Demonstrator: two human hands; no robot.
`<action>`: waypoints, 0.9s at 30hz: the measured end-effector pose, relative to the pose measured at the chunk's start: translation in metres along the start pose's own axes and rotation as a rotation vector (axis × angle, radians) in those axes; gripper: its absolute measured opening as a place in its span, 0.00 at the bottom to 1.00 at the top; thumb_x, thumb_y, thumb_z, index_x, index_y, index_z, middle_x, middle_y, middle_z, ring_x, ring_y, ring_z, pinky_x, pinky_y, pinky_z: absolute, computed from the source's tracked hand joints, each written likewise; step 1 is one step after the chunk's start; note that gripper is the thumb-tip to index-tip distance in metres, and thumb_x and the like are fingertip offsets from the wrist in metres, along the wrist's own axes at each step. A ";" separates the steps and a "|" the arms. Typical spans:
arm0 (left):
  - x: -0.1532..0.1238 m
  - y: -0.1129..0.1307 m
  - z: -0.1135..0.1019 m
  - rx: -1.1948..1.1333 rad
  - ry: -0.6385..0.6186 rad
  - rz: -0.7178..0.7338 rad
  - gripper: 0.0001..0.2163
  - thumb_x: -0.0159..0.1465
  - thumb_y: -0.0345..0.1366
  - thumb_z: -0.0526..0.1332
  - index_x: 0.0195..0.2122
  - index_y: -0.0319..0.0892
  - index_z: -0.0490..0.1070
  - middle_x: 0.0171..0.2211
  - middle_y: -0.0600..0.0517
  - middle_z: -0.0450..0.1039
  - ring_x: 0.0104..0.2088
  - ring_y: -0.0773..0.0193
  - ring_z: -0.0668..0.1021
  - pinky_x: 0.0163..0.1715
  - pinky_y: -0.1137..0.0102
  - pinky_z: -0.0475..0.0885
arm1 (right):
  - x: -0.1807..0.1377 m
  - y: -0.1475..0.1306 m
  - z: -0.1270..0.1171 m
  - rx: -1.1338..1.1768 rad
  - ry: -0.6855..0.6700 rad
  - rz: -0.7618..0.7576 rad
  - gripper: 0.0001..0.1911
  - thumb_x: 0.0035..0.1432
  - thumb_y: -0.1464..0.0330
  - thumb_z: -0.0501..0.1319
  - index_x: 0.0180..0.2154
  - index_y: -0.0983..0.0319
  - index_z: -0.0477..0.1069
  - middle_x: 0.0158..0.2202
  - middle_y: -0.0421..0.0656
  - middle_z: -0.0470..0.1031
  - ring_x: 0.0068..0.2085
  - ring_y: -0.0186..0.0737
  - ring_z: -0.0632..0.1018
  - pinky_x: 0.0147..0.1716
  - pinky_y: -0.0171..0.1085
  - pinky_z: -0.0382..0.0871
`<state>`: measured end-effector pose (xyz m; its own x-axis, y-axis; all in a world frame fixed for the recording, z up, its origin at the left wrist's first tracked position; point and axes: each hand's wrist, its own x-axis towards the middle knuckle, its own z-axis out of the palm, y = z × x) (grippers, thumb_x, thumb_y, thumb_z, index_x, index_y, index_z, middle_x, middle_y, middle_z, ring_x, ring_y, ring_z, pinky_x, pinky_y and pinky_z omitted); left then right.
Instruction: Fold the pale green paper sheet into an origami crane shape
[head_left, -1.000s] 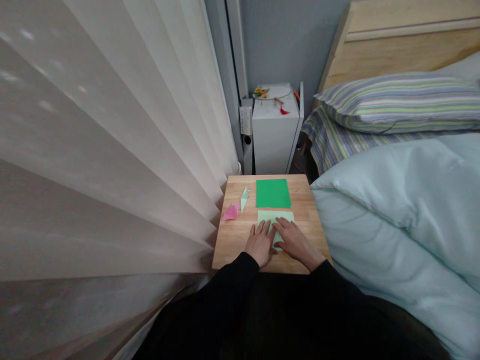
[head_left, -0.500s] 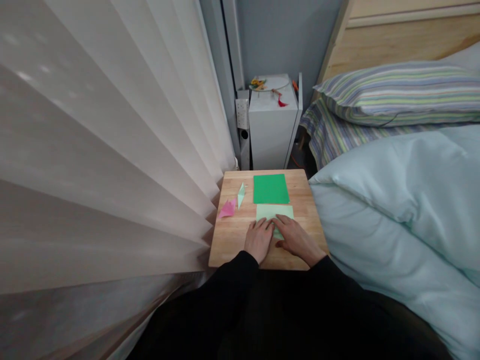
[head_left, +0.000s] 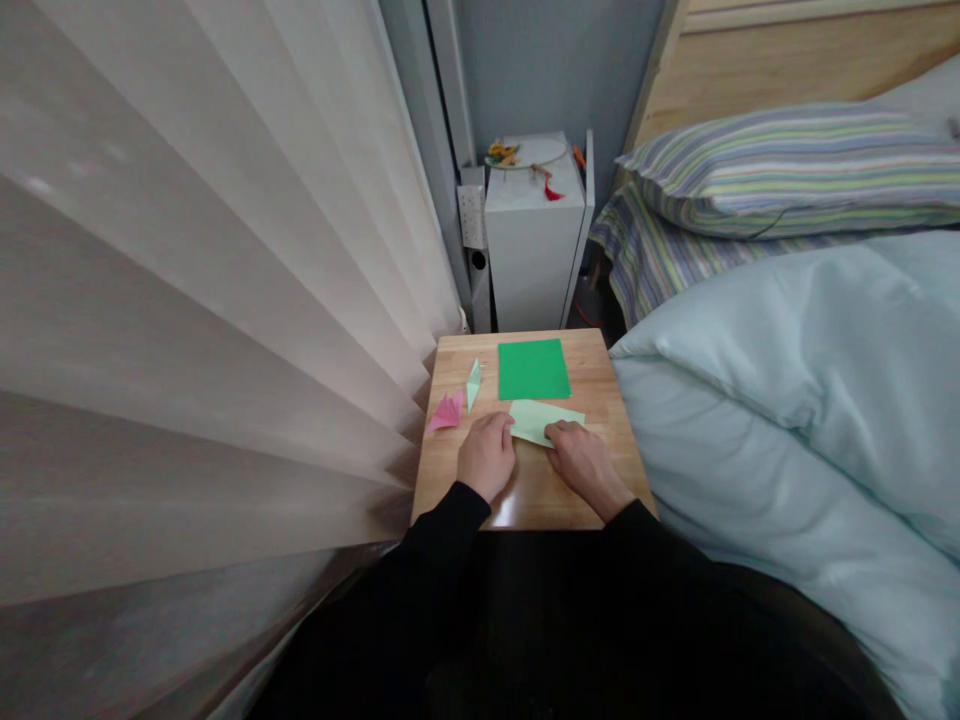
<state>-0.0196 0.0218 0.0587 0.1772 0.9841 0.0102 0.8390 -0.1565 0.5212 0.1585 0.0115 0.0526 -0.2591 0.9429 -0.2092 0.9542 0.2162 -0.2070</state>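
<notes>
A pale green sheet of origami paper, now a narrow rectangle, lies slightly turned on a small wooden table. My left hand is closed at the paper's left edge, thumb and fingers pinching it. At the front right part, my right hand grips the paper with curled fingers; that corner is partly hidden under them. Just beyond lies a flat square of bright green paper. Left of it are a folded pale green paper piece and a pink folded paper figure.
A pleated curtain hangs along the table's left side. To the right is a bed with a light blue quilt and a striped pillow. Behind the table stands a white cabinet with small items on top.
The pale green paper has gone from a deeper shape to a narrow, slightly turned rectangle. My left hand has moved left from the paper's middle to its left edge; both hands' fingers have curled.
</notes>
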 end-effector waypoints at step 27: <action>-0.032 0.023 0.033 0.241 -0.191 0.023 0.23 0.74 0.38 0.49 0.67 0.34 0.61 0.71 0.34 0.59 0.70 0.43 0.65 0.66 0.49 0.64 | 0.007 0.004 0.010 0.206 -0.157 0.115 0.12 0.66 0.65 0.61 0.44 0.65 0.78 0.45 0.54 0.84 0.47 0.48 0.84 0.41 0.36 0.70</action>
<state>0.0112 -0.0156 0.0422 0.2716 0.9502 -0.1528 0.9274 -0.2160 0.3053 0.1590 0.0166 0.0406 -0.1862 0.9040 -0.3849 0.9321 0.0387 -0.3601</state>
